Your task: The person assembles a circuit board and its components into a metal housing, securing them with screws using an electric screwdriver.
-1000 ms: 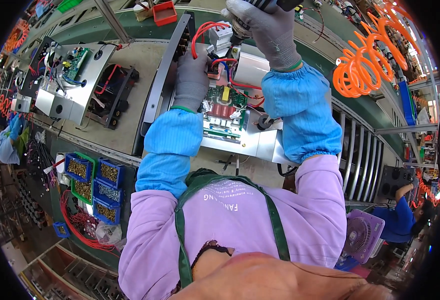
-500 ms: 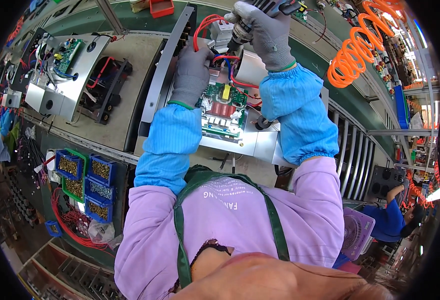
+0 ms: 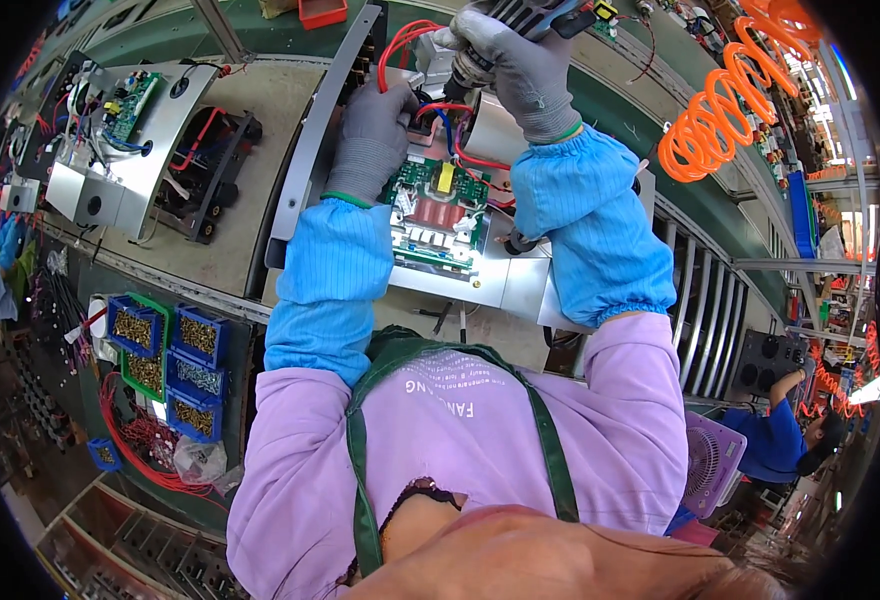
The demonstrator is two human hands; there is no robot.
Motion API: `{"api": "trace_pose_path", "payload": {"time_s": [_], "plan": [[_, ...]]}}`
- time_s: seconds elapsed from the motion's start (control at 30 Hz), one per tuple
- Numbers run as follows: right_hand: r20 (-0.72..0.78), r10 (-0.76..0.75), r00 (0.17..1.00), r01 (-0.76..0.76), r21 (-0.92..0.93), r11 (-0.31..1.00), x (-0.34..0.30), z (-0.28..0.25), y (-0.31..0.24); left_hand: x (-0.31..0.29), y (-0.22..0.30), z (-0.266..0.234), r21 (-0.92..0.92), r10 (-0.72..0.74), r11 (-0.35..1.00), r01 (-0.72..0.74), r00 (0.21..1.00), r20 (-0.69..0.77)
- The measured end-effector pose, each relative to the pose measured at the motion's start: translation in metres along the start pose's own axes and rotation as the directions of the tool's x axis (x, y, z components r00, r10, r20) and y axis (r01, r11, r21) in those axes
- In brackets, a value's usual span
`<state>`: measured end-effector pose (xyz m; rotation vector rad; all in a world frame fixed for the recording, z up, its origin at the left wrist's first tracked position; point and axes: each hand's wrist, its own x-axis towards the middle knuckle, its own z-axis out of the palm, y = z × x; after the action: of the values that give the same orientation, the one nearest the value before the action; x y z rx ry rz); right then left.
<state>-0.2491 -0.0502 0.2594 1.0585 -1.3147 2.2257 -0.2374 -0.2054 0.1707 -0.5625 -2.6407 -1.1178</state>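
Observation:
Both my hands wear grey gloves and work inside an open metal chassis point(image 3: 310, 160). My right hand point(image 3: 532, 85) grips a power screwdriver point(image 3: 473, 66), its dark nose pointing down and left among the wires. Beside it, my left hand point(image 3: 372, 128) reaches in past a loop of thick red wires point(image 3: 390, 52), fingers curled. What those fingertips pinch is hidden. A green circuit board point(image 3: 442, 205) with a yellow part lies in the chassis, nearer to me than my hands. Next to the screwdriver stands a pale metal cylinder or curved cover point(image 3: 495, 135).
A similar half-built unit point(image 3: 160, 150) stands at the left. Blue bins of screws point(image 3: 198, 333) sit below it, beside red wires point(image 3: 145, 465). An orange coiled hose point(image 3: 705, 130) hangs at the right above a roller conveyor point(image 3: 705, 290). A co-worker in blue point(image 3: 768, 440) is beyond a purple fan point(image 3: 712, 465).
My left hand has shifted slightly left, and the chassis appears a little further left too. The right hand with the screwdriver has moved slightly left and tilted.

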Motion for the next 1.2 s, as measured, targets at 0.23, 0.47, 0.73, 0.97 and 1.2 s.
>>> {"api": "trace_pose_path", "payload": {"time_s": [0.23,0.47,0.73,0.97,1.2], "plan": [[-0.309,0.272,0.911,-0.327,-0.141,0.934,-0.004,0.012,-0.003,0.001,0.0,-0.006,-0.021,-0.032,0.999,0.032,0.999,0.017],[-0.283,0.275,0.919,-0.328,-0.159,0.931,-0.008,0.006,-0.001,0.008,0.0,-0.005,0.043,-0.055,0.998,0.052,0.996,0.069],[-0.148,0.135,0.98,-0.166,-0.219,0.961,-0.009,0.011,0.003,0.012,-0.002,0.0,0.09,-0.075,0.994,0.065,0.991,0.111],[-0.343,0.299,0.891,-0.357,-0.122,0.926,-0.011,0.011,0.005,0.015,-0.003,0.002,0.117,-0.069,0.991,0.057,0.992,0.105],[-0.393,0.297,0.87,-0.428,-0.307,0.85,-0.008,0.01,0.008,0.016,-0.005,0.001,0.077,-0.092,0.994,0.082,0.985,0.144]]}}
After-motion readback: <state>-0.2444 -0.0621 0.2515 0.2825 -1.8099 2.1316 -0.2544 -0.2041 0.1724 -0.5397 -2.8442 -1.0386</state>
